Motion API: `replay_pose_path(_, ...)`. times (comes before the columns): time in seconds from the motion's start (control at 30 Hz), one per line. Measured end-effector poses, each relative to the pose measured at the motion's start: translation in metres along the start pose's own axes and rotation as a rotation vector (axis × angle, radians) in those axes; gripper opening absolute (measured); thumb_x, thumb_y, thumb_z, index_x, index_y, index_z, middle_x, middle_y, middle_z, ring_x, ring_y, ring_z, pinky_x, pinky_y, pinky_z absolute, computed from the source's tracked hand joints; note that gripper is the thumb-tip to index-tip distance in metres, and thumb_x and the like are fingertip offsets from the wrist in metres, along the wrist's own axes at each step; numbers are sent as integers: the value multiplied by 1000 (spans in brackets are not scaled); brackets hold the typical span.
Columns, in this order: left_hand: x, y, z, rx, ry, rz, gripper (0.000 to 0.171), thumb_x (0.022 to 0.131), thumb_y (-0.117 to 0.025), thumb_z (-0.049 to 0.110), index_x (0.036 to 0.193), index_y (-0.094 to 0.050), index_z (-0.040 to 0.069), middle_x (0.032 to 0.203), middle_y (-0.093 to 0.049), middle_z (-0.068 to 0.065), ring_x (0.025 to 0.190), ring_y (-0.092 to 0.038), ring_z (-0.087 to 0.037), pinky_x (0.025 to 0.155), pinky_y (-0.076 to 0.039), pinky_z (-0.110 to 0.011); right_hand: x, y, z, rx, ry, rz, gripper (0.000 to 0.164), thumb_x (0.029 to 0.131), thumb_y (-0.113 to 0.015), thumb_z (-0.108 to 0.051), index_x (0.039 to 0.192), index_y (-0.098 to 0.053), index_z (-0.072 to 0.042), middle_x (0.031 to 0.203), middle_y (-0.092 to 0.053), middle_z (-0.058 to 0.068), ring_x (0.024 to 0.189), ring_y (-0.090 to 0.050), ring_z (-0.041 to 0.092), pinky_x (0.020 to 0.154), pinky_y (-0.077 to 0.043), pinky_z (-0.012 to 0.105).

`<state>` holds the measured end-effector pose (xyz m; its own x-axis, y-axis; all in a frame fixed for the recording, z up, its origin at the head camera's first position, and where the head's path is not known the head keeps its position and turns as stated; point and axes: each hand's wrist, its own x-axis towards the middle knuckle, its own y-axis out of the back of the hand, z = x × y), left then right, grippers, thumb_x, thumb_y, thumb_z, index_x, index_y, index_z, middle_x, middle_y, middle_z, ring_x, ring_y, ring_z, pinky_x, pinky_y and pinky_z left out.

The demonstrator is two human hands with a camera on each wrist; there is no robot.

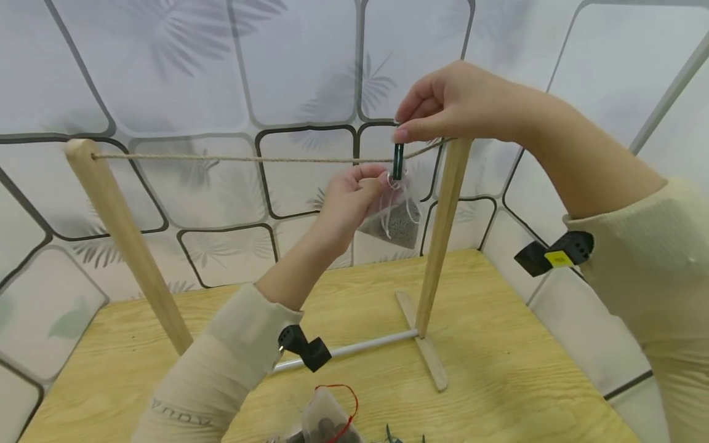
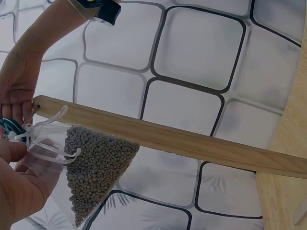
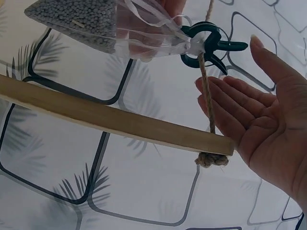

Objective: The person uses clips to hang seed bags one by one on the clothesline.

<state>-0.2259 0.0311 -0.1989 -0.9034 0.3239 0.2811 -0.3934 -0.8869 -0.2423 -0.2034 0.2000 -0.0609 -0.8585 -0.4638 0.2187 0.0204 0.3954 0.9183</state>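
just steady the mesh bag (image 1: 400, 226), at 6 o'clock from the green clip (image 1: 397, 163) and pinched near its neck by the left hand (image 1: 349, 200), and double-check the bite on the rope (image 1: 221, 158) before easing the right hand (image 1: 456, 101), loose and gripping nothing, toward 2 o'clock
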Motion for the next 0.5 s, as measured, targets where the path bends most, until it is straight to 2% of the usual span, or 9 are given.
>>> replay_pose_path(0.1, -3, 5, -5, 53, 3, -9, 23, 94, -56, 6, 114, -57, -5, 86, -67, 1, 82, -61, -5, 84, -51, -22, -5, -2, -1, -40, 64, 110, 36, 88, -66, -38, 112, -64, -11, 101, -71, 0, 88, -63, 5, 73, -47, 17)
replay_pose_path(0.2, -7, 12, -9, 108, 14, -26, 27, 94, -58, 11, 117, -57, -2, 99, -68, -6, 93, -62, -9, 94, -48, -27, -12, -4, 0, -48, 153, 257, 29, 89, -66, -31, 109, -66, -9, 96, -71, -2, 84, -64, 2, 71, -48, 14)
replay_pose_path(0.27, -10, 19, -10, 128, 17, -31, 29, 95, -57, 14, 119, -57, -2, 110, -67, -10, 101, -62, -11, 97, -46, -29, -19, -5, 1, -47, 211, 326, 24, 90, -66, -25, 106, -67, -7, 91, -71, -5, 81, -65, 1, 69, -48, 13)
replay_pose_path(0.4, -15, 35, -17, 112, 14, 5, 34, 99, -50, 18, 120, -57, -8, 122, -61, -19, 110, -62, -17, 97, -46, -29, -32, -9, 3, -57, 290, 369, 18, 89, -67, -18, 100, -68, -4, 85, -70, -9, 78, -66, 1, 67, -49, 12)
replay_pose_path(0.5, -19, 47, -26, 91, 26, 34, 41, 102, -45, 23, 119, -56, -12, 122, -59, -24, 106, -64, -17, 96, -47, -31, -41, -16, 5, -65, 345, 360, 14, 89, -67, -13, 98, -68, -3, 85, -71, -6, 77, -66, -1, 67, -50, 11)
